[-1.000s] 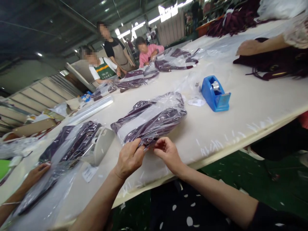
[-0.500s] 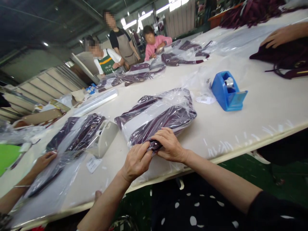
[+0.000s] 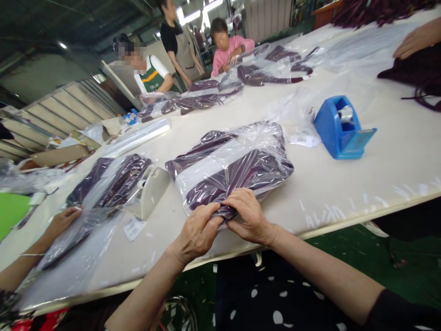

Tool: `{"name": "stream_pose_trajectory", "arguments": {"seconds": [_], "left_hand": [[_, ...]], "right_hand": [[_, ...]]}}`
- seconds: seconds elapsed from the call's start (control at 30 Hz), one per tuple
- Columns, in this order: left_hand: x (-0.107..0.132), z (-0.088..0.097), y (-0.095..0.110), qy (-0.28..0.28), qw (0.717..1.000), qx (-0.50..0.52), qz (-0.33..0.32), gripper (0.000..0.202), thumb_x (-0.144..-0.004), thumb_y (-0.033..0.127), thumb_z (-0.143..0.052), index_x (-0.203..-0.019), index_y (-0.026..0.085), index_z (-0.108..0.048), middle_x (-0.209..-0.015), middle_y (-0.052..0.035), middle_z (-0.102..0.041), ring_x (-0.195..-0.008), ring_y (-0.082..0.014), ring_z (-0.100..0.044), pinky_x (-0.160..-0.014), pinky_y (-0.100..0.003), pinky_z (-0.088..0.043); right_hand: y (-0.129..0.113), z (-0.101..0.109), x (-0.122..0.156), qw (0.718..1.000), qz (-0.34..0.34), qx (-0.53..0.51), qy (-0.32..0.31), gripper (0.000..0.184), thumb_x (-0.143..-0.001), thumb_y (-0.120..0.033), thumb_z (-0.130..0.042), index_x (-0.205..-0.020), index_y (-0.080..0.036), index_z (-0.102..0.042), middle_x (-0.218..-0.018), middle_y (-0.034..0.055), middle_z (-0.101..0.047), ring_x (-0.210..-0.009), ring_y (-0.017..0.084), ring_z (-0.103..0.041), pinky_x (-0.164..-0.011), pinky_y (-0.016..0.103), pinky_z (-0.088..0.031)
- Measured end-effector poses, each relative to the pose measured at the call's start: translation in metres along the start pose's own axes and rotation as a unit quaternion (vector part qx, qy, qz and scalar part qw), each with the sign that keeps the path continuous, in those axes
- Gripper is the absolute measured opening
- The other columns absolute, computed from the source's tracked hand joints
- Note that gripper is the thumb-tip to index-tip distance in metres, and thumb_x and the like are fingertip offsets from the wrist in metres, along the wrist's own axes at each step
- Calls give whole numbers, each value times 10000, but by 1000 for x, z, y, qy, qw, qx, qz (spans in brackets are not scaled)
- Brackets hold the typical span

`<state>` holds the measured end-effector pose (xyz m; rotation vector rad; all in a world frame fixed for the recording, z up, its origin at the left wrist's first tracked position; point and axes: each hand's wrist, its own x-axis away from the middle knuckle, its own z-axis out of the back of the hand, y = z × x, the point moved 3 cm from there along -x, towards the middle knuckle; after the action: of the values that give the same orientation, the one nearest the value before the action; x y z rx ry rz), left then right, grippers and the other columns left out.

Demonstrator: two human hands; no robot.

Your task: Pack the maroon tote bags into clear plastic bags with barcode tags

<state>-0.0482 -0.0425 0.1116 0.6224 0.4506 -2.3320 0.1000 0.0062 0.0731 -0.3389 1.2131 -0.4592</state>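
A folded dark maroon garment in a clear plastic bag (image 3: 237, 168) lies on the pale table in front of me, a light strip running across it. My left hand (image 3: 200, 230) pinches the near edge of the bag between thumb and fingers. Close beside it, my right hand (image 3: 248, 218) grips the same edge, its fingers curled over the bunched plastic. The two hands nearly meet there, and their fingertips partly hide what they grip. A blue tape dispenser (image 3: 339, 128) stands to the right of the bag.
At left a co-worker's hand (image 3: 65, 223) touches another bagged garment (image 3: 113, 184), beside a cream tape dispenser (image 3: 149, 191). Another person's hand (image 3: 418, 41) rests on dark fabric at right. Several bagged garments (image 3: 203, 94) and people are across the table. A clear plastic roll (image 3: 141, 138) lies back left.
My view has shifted slightly, so the blue dispenser appears farther right. Both hands keep hold of the bag's near edge, with the fingers slightly shifted and the dark bunched part flatter.
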Motion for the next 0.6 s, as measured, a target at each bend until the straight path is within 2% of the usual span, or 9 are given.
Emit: {"name": "stream_pose_trajectory", "arguments": {"seconds": [0.1,0.17,0.23,0.3,0.37,0.4,0.5,0.6], "left_hand": [[0,0,1,-15,1000,4,8,171,-851,210,-538,-985,105,-546,-1127,-170,-521,-1032,-241,-547,-836,-362,-521],[1,3,0,-40,999,19,15,214,-852,215,-539,-1041,115,-534,-1221,-186,-474,-1109,-259,-516,-866,-376,-516],[1,7,-2,-58,997,57,16,358,-840,174,-551,-1187,141,-471,-1349,-200,-383,-1219,-282,-446,-919,-396,-496],[-1,13,-6,-73,991,106,34,577,-830,168,-570,-1348,155,-316,-1405,-217,-334,-1277,-292,-394,-962,-417,-471],[-5,16,-10,-103,982,139,79,716,-832,243,-589,-1416,142,-186,-1370,-222,-401,-1258,-283,-427,-974,-421,-463],[-7,17,-12,-121,976,146,104,744,-829,291,-598,-1421,133,-176,-1329,-214,-457,-1227,-272,-465,-971,-415,-466],[-13,18,-13,-138,971,146,133,641,-801,358,-632,-1338,145,-353,-1178,-155,-592,-1098,-237,-566,-928,-383,-494],[-18,18,-10,-94,979,132,126,446,-783,303,-655,-1177,155,-506,-1056,-117,-645,-984,-209,-610,-855,-347,-519]], "right_hand": [[1,-1,3,1000,-18,-17,-6,276,-756,-191,-543,-1030,-185,-508,-913,67,-611,-873,197,-558,-850,418,-420],[1,-2,4,999,-23,-23,-5,272,-743,-160,-532,-1013,-181,-508,-904,66,-611,-865,193,-557,-843,413,-422],[1,-2,5,1000,-19,-23,-5,275,-735,-147,-527,-1007,-179,-507,-904,68,-611,-869,195,-557,-847,416,-420],[0,-3,5,1000,-17,-22,-6,279,-733,-138,-517,-1007,-183,-506,-908,66,-611,-875,197,-556,-847,418,-419],[0,-2,5,1000,-18,-22,-8,286,-728,-129,-507,-1008,-186,-508,-911,67,-610,-878,201,-555,-842,419,-420],[0,-2,5,1000,-18,-22,-8,289,-726,-127,-502,-1008,-187,-509,-911,67,-609,-877,201,-555,-839,418,-421],[-1,-1,3,1000,-10,-21,-7,289,-729,-130,-495,-1011,-190,-512,-910,67,-608,-872,200,-558,-834,416,-423],[-1,0,2,1000,-7,-21,-4,282,-735,-132,-497,-1011,-188,-514,-899,65,-607,-863,194,-560,-830,407,-426]]}}
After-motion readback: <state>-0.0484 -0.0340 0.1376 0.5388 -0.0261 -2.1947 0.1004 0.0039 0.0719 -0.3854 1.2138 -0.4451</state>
